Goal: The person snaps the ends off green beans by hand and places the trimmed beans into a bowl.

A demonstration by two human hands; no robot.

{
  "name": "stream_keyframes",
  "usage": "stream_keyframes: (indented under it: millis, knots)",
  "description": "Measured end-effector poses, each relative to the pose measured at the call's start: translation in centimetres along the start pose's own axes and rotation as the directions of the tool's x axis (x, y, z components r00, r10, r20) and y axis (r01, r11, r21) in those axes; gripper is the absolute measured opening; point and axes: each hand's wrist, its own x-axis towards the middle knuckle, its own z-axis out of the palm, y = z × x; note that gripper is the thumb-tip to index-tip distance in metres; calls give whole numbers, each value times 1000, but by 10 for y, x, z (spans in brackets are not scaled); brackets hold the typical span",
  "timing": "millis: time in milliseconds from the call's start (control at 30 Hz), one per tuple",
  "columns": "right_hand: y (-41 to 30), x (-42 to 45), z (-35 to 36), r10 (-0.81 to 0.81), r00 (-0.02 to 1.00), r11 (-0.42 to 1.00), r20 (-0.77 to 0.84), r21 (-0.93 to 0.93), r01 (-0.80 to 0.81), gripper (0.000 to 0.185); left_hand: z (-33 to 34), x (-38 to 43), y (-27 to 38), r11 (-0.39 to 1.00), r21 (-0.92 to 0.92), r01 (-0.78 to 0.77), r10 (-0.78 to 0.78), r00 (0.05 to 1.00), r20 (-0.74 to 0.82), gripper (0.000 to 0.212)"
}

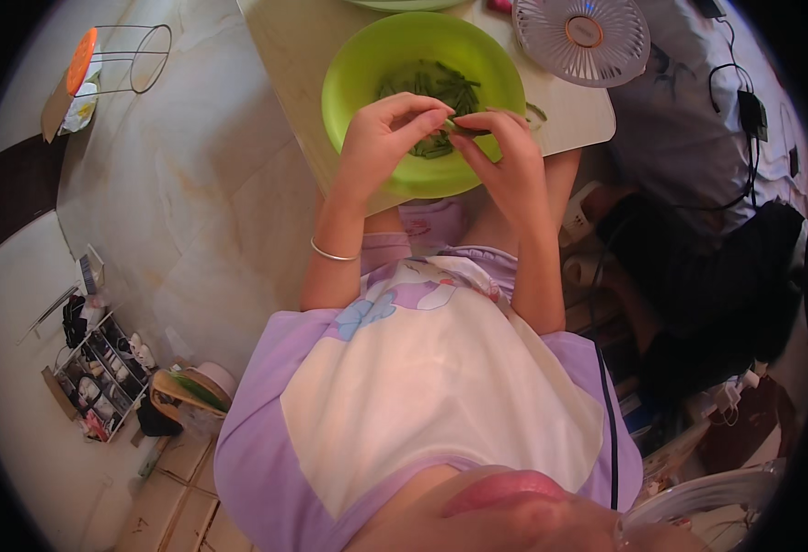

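A lime-green plastic bowl point(355, 65) stands at the near end of a pale tabletop point(293, 69), with cut green bean pieces point(453, 88) inside. Over its near right part both hands meet at a green bean point(469, 130). My left hand point(393, 131) pinches the bean's left end between thumb and fingertips. My right hand point(504, 141) grips the same bean from the right, its fingers covering part of it. A thin green strand point(536, 114) lies on the tabletop just right of the bowl.
A small round fan point(583, 41) stands at the table's right corner. Beyond the bowl is the edge of a pale green dish point(407, 5). Another person's dark-clothed legs point(693, 276) are at the right, near black cables point(752, 165). A wire-framed stool point(128, 58) stands far left.
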Motion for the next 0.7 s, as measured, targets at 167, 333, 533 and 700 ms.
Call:
stream_keyframes:
  millis: [167, 333, 533, 700]
  knots:
    - [0, 4, -6, -12, 1000, 998, 18, 64, 11, 17, -3, -1, 3, 998, 55, -41, 42, 999, -17, 17]
    - [-3, 7, -9, -62, 997, 998, 42, 22, 61, 16, -1, -7, 21, 845, 464, -265, 246, 964, 102, 20]
    - [-2, 6, -10, -116, 992, 993, 49, -2, 116, 15, -2, -10, 17, 737, 554, -387, 365, 918, 155, 19]
    - [3, 6, -8, -164, 984, 986, 65, -15, 166, 14, -4, -12, 15, 672, 630, -388, 376, 912, 160, 19]
